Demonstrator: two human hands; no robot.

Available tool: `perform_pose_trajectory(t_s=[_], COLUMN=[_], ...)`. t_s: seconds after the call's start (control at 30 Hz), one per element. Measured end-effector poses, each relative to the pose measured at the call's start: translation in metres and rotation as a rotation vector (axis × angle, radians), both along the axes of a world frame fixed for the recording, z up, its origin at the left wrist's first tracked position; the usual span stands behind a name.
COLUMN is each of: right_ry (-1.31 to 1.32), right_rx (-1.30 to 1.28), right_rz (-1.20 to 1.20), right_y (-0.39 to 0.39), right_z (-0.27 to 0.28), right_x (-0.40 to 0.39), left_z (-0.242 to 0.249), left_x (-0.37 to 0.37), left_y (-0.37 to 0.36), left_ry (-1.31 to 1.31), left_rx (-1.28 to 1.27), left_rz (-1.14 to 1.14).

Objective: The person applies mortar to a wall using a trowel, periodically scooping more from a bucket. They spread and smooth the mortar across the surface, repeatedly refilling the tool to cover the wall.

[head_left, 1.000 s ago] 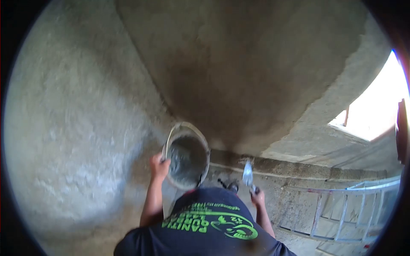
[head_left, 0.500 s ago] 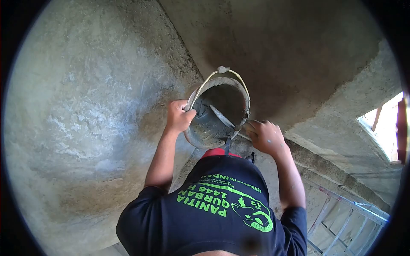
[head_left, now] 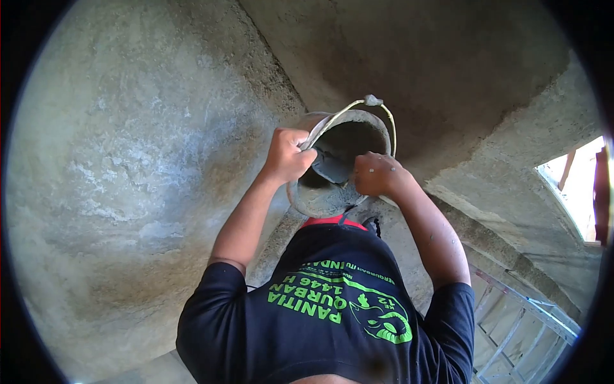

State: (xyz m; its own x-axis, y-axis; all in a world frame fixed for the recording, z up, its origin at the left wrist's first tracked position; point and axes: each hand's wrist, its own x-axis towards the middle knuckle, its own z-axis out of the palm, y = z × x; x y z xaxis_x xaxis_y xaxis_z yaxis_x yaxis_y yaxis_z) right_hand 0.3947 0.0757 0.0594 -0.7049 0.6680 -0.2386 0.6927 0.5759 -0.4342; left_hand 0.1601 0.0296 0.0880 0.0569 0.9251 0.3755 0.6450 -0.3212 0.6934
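A mortar-caked bucket is tilted in front of my chest, its mouth facing me, with grey wet mortar inside. My left hand is closed on the bucket's left rim, beside the foot of its pale wire handle. At the right side of the mouth, my right hand is closed in a fist, with grey specks on its back. From it a trowel reaches into the bucket, its blade in or against the mortar. The trowel's grip is hidden inside my fingers.
A rough grey plastered wall fills the left side. A darker, damp-looking plaster surface lies beyond the bucket. At the lower right stands a metal ladder; a bright opening shows at the far right.
My right hand has moved left and up, over the bucket's mouth, taking the trowel deeper inside. The bucket and my left hand have shifted slightly right, and the handle has swung right.
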Motion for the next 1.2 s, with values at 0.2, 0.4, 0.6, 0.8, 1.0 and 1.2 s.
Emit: perform_pose_trajectory(t_s=[0.2, 0.4, 0.6, 0.8, 1.0, 1.2], right_ry=[0.083, 0.810, 1.137, 1.330, 0.780, 0.724], right_rx=[-0.683, -1.503, -1.427, -0.665, 0.341, 0.527], right_rz=[0.024, -0.274, -0.321, -0.362, -0.671, -0.767], right_y=[0.008, -0.033, -0.071, -0.040, -0.004, 0.018], right_z=[-0.029, -0.132, -0.102, -0.048, -0.081, -0.125], right_x=[0.017, 0.067, 0.078, 0.038, -0.006, -0.050], left_z=[-0.026, -0.042, -0.072, -0.109, -0.120, -0.140], left_x=[0.005, -0.024, -0.064, -0.092, -0.134, -0.178], left_y=[0.019, 0.017, 0.001, -0.004, -0.017, -0.036], left_ry=[0.010, -0.054, -0.187, -0.049, -0.107, -0.106], left_rx=[-0.191, -0.233, -0.122, -0.130, -0.205, -0.326], left_rz=[-0.037, 0.039, 0.327, 0.346, 0.318, 0.305])
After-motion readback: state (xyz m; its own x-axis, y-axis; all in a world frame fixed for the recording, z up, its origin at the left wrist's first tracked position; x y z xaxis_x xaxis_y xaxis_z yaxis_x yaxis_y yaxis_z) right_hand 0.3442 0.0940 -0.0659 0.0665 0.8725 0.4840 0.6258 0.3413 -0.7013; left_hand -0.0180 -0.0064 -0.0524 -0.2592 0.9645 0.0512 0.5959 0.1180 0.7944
